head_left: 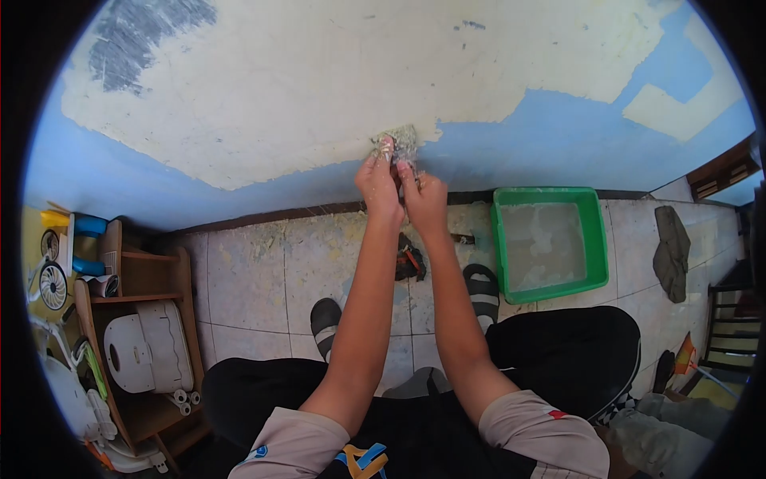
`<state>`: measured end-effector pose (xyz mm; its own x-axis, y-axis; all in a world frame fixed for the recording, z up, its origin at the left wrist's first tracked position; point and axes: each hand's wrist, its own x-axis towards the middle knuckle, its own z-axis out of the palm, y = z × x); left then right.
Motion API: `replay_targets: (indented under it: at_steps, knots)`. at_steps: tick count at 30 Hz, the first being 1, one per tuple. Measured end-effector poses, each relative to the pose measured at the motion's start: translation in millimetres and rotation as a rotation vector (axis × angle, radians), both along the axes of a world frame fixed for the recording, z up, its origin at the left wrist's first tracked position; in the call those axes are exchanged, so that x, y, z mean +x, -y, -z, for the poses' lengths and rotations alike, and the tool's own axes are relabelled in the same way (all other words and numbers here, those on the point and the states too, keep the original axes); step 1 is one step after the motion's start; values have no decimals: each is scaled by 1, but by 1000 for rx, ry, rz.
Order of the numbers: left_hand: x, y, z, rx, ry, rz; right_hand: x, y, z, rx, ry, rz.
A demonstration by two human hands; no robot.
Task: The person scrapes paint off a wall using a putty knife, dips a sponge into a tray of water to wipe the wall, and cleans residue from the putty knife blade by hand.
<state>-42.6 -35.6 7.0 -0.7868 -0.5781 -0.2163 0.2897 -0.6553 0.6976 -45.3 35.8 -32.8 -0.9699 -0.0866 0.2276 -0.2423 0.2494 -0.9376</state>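
Both of my hands are together at the wall, which has blue paint and large pale patches where the blue is gone. My left hand and my right hand are closed round a scraper, thumbs pointing up along it. Its blade is against the wall at the lower edge of the pale patch, heaped with crumbly paint scrapings. The handle is mostly hidden by my fingers. Flakes of paint cling to my left thumb.
A green basin of cloudy water stands at right on the tiled floor, which is strewn with paint flakes. A wooden shelf is at left. A dark cloth lies far right. A dark, orange-marked object lies below my hands.
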Motion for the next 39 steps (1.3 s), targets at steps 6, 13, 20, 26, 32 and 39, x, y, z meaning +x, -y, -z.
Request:
replay_targets:
  at_steps: [6,13,20,26,32,39]
  knots:
    - [6,-4,33,-300,134,1,18,8,37,-253,185,35]
    - [0,-1,16,-344,116,28,9,6,25,-285,209,-13]
    - [2,-4,35,-383,153,0,10,14,45,-359,143,19]
    - [1,-1,13,-306,71,53,7,6,25,-303,234,16]
    - [0,-6,28,-359,139,-24,13,11,34,-254,128,66]
    - [4,-5,28,-275,150,40,13,7,29,-306,233,54]
